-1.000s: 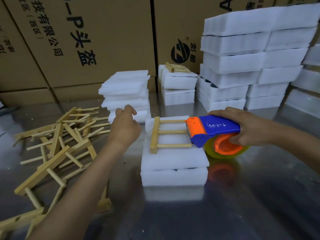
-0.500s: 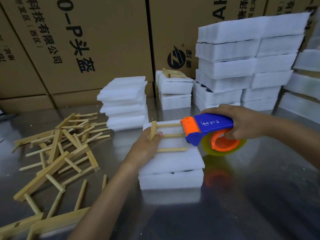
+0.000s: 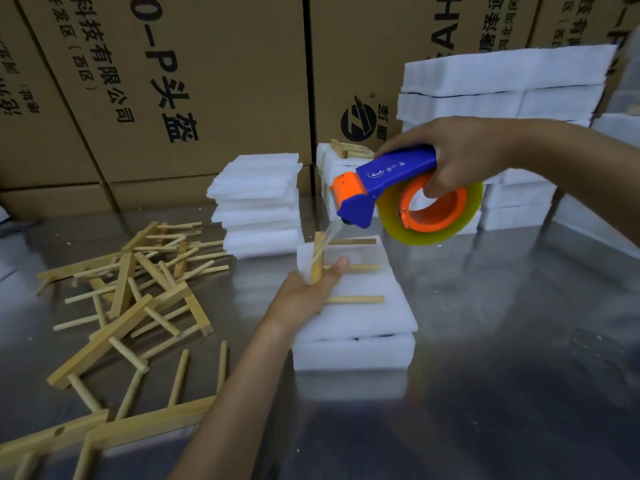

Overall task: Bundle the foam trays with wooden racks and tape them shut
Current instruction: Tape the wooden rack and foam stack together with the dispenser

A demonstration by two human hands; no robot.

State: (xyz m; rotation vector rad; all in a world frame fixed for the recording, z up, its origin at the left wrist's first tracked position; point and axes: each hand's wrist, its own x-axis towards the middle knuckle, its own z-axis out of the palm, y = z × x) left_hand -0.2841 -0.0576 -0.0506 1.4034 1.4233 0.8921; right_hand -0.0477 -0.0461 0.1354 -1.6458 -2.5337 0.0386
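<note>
**Head view: tape stretched from rack up to dispenser**

Head view shows the foam trays (image 3: 356,327) stacked on the metal table (image 3: 502,341), with a wooden rack (image 3: 320,261) laid on top, its long bar running away from the person along the left edge. The rack is pressed down by the left hand (image 3: 304,296), fingers flat, nothing clasped. The tape dispenser (image 3: 391,188) is grasped by the right hand (image 3: 460,154) and held raised above the far end of the trays. A clear strip of tape (image 3: 320,245) is drawn, apparently from the bar, up and right to the nozzle. The next pull is judged to run rightward across the short width.
</note>
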